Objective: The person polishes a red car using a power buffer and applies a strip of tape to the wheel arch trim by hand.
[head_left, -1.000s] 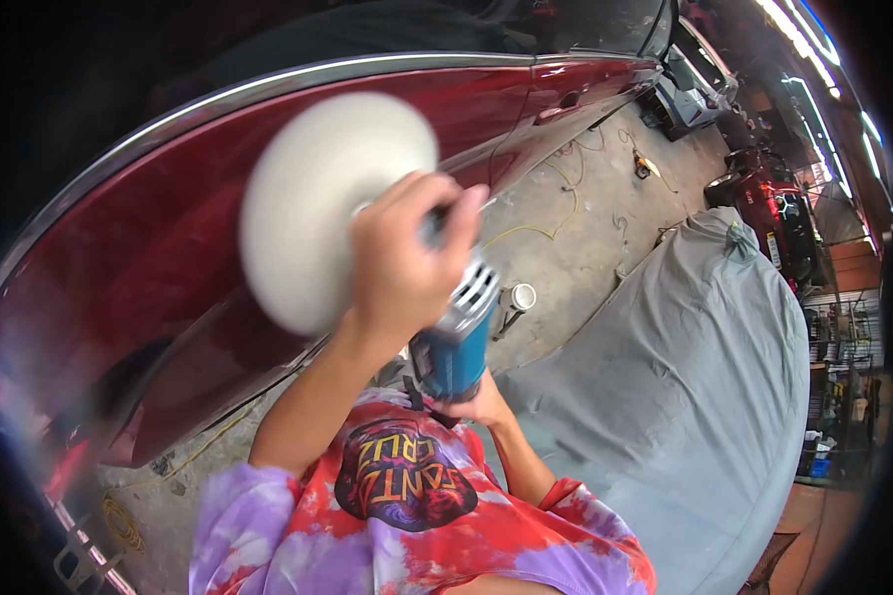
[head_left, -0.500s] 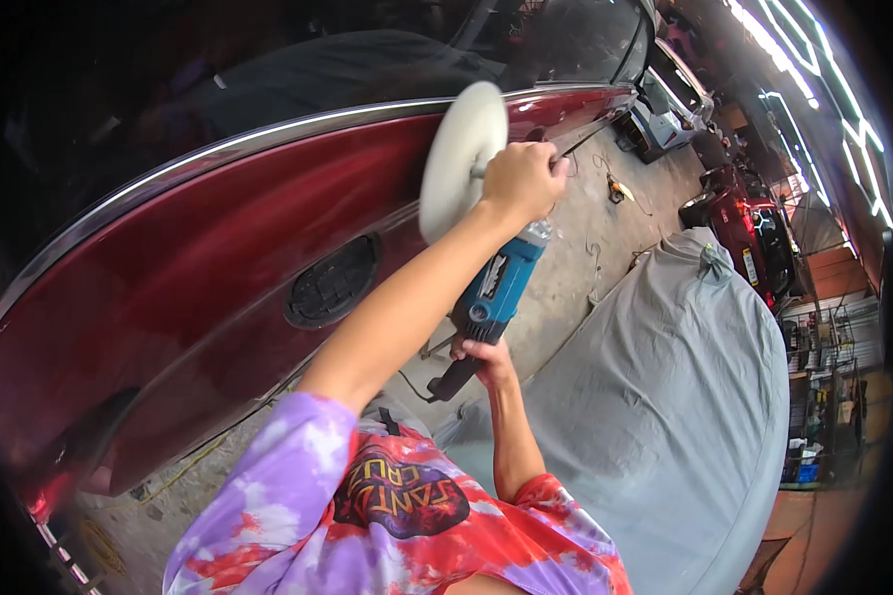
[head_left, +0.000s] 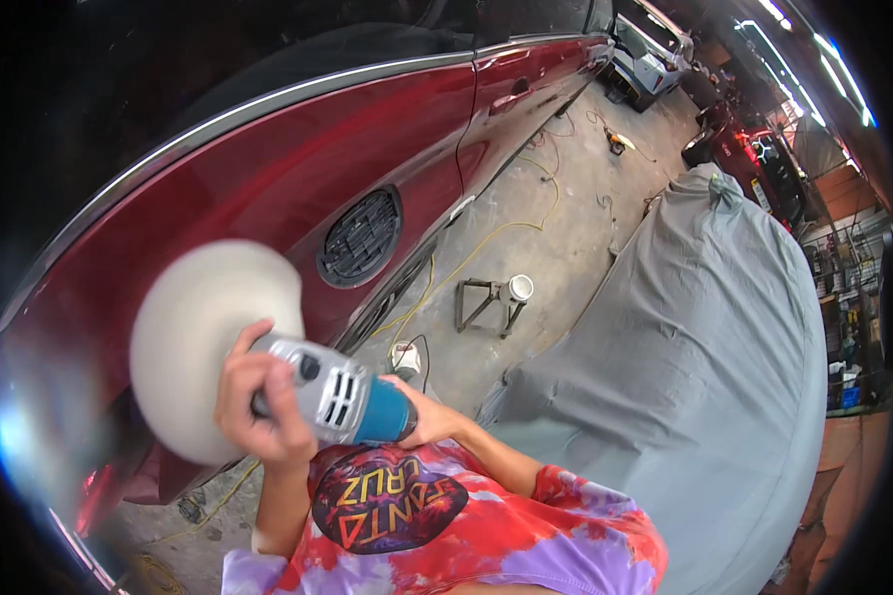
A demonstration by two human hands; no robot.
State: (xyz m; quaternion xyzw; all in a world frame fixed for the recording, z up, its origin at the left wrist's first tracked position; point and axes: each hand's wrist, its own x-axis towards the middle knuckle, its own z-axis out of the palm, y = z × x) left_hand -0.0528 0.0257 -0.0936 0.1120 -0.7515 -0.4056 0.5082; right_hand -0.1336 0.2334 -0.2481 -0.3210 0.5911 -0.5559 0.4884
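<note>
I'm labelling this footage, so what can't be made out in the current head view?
In the head view:
White pad: working side faces away, surface blurred by motion.
Right hand: partly hidden behind the polisher.
Grey cover: its cloth hides whatever is beneath.
Shelf items: too small to identify.

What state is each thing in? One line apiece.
Blue-and-silver power polisher: held, both ends.
Round white polishing pad: mounted, blurred; can't tell if spinning.
Left grip: closed on the polisher's silver front.
Right grip: closed on its blue rear.
Glossy dark-red car door: looks shut.
Grey fabric cover: draped, wrinkled.
White tubular ceiling lights: lit.
</note>
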